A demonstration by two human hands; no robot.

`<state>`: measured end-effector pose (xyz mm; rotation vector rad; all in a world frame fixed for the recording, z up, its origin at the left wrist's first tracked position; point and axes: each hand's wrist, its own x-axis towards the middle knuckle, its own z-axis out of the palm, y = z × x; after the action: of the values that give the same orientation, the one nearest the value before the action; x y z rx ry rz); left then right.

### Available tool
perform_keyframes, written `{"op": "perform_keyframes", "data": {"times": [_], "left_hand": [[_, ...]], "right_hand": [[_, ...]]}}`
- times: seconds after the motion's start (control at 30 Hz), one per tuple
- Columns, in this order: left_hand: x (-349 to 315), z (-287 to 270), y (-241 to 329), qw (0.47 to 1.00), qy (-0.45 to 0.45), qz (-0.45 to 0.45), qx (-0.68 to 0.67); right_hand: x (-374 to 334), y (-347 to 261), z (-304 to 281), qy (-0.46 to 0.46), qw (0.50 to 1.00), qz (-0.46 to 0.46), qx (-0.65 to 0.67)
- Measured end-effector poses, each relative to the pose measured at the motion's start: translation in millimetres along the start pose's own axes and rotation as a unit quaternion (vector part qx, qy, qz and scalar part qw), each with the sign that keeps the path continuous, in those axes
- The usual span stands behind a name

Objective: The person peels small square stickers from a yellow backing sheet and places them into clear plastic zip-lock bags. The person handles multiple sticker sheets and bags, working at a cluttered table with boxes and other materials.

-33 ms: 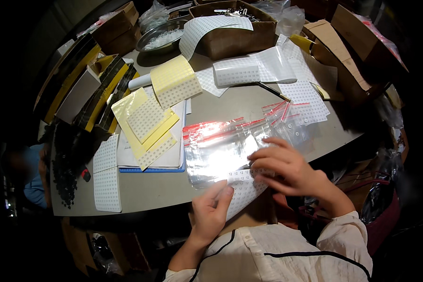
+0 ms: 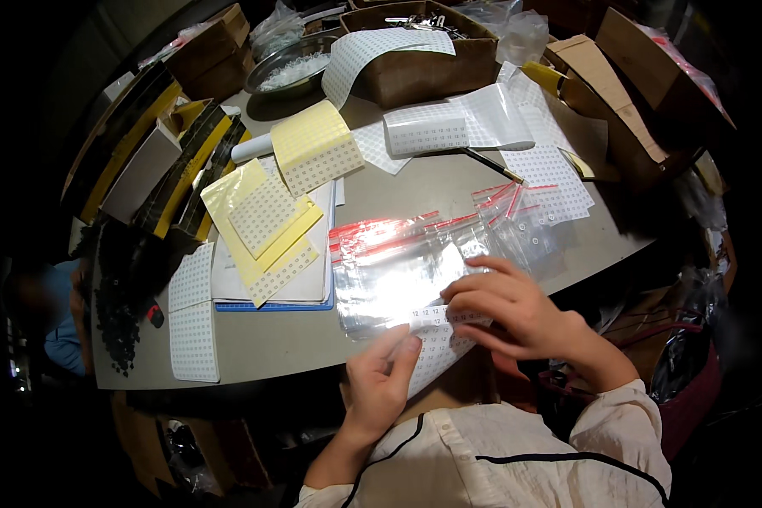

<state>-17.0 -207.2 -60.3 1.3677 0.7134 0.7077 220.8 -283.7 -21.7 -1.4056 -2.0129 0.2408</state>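
Note:
My left hand [image 2: 378,379] pinches the left edge of a white sheet of small printed stickers [image 2: 433,352], held at the table's front edge. Over the sheet's upper right part, my right hand [image 2: 510,311] is bent, with thumb and fingertips close together at a row of stickers. Whatever lies between those fingertips is too small to make out. Just beyond both hands lies a stack of clear zip bags [image 2: 379,275] with red closure strips, glaring under the light. More small zip bags [image 2: 525,229], some bearing a round sticker, lie fanned to its right.
Yellow sticker sheets [image 2: 254,220] lie on a blue-edged pad at left, near a white sticker sheet [image 2: 192,330] and dark small pieces [image 2: 114,313]. A black pen [image 2: 493,165], a metal bowl [image 2: 262,85] and a brown box [image 2: 436,72] stand farther back.
My right hand has shifted slightly left along the sticker sheet's upper rows. My left hand and the zip bags stay where they were.

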Motion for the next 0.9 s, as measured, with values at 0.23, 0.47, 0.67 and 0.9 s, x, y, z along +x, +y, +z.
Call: {"op": "perform_keyframes", "data": {"times": [0.23,0.47,0.67,0.9], "left_hand": [[1.5,11.1,6.8,0.996,-0.054,-0.038,-0.053],[1.1,8.4,-5.3,0.997,-0.063,-0.025,0.046],[4.5,13.2,-6.0,0.995,-0.057,0.006,0.077],[5.7,14.5,10.4,0.987,-0.084,0.018,0.134]], "right_hand": [[-2.5,-8.7,23.0,0.041,0.999,-0.009,-0.007],[-8.3,-19.4,26.8,0.078,0.993,-0.018,-0.088],[-6.5,-17.5,23.7,0.085,0.996,0.003,-0.026],[-2.5,36.0,7.7,0.132,0.987,0.092,0.012]]}}
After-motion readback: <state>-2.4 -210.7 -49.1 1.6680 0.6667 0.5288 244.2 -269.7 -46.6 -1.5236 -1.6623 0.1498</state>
